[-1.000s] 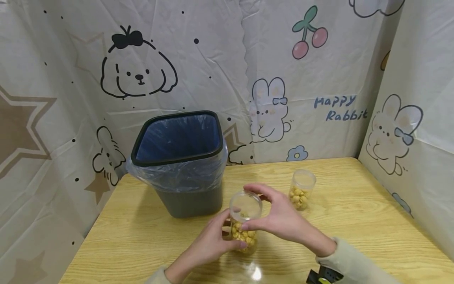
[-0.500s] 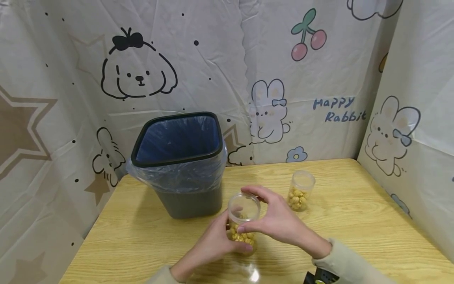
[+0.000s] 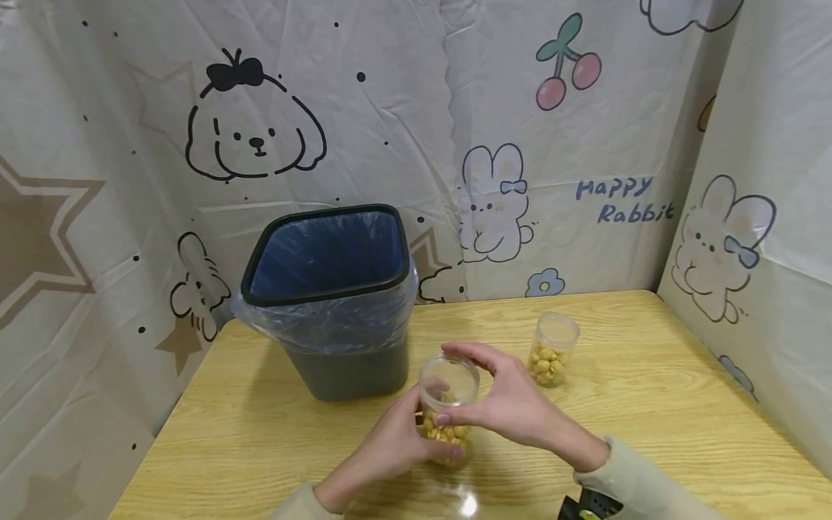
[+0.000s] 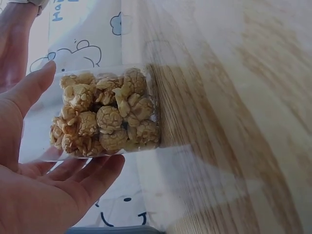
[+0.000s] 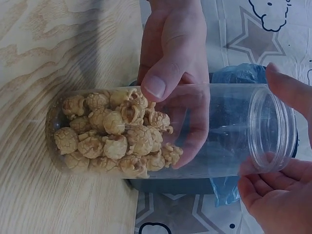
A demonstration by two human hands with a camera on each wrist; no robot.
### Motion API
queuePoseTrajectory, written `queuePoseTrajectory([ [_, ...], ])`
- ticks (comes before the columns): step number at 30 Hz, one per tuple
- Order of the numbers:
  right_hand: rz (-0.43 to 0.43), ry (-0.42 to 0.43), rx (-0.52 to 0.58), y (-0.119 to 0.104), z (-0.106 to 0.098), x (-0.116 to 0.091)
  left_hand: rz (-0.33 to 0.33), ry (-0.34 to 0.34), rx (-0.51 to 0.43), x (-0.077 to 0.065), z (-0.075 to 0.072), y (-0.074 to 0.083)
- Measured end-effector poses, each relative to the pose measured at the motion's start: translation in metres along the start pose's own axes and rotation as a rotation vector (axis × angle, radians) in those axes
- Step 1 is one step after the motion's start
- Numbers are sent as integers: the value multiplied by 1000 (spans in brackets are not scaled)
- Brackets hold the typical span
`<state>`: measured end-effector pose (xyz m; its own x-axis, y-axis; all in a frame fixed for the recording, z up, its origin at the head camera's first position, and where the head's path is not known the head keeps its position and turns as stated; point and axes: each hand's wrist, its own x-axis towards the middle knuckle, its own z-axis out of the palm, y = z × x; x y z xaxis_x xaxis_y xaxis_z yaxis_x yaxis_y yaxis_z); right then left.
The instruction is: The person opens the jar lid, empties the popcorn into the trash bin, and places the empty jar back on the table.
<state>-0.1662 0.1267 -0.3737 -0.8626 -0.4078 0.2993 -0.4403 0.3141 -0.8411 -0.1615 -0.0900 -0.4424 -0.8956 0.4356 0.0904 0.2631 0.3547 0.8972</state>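
Observation:
A clear plastic jar (image 3: 447, 437), part filled with caramel popcorn (image 5: 112, 131), stands upright on the wooden table. My left hand (image 3: 395, 442) grips its lower body, thumb in front and fingers behind. Up at the top, my right hand (image 3: 513, 401) holds the clear lid (image 3: 450, 381) by its edge between thumb and fingers. In the right wrist view the lid sits on the jar's mouth, with the upper part of the jar bare of popcorn. The left wrist view shows the jar's base against the tabletop.
Behind and to the left stands a grey bin (image 3: 351, 372) with a black rim and a clear bag liner. A second clear jar (image 3: 552, 350) with popcorn stands at the back right. Printed cloth walls (image 3: 403, 108) border the table (image 3: 650, 404).
My right hand has shifted slightly left with the jar's top. The thumb of my left hand reaches a little farther across the jar. The bin and second jar stay put.

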Motion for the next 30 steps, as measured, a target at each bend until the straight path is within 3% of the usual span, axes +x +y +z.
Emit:
queuePoseTrajectory([
  [19,-23,-126,131,5,-11,5,-2,-4,-45,3,1,2],
  [26,6,-102,-67,-2,-11,3,-22,41,-2,1,2,4],
  [30,33,-71,-112,-3,-9,4,-31,63,-2,1,2,5],
])
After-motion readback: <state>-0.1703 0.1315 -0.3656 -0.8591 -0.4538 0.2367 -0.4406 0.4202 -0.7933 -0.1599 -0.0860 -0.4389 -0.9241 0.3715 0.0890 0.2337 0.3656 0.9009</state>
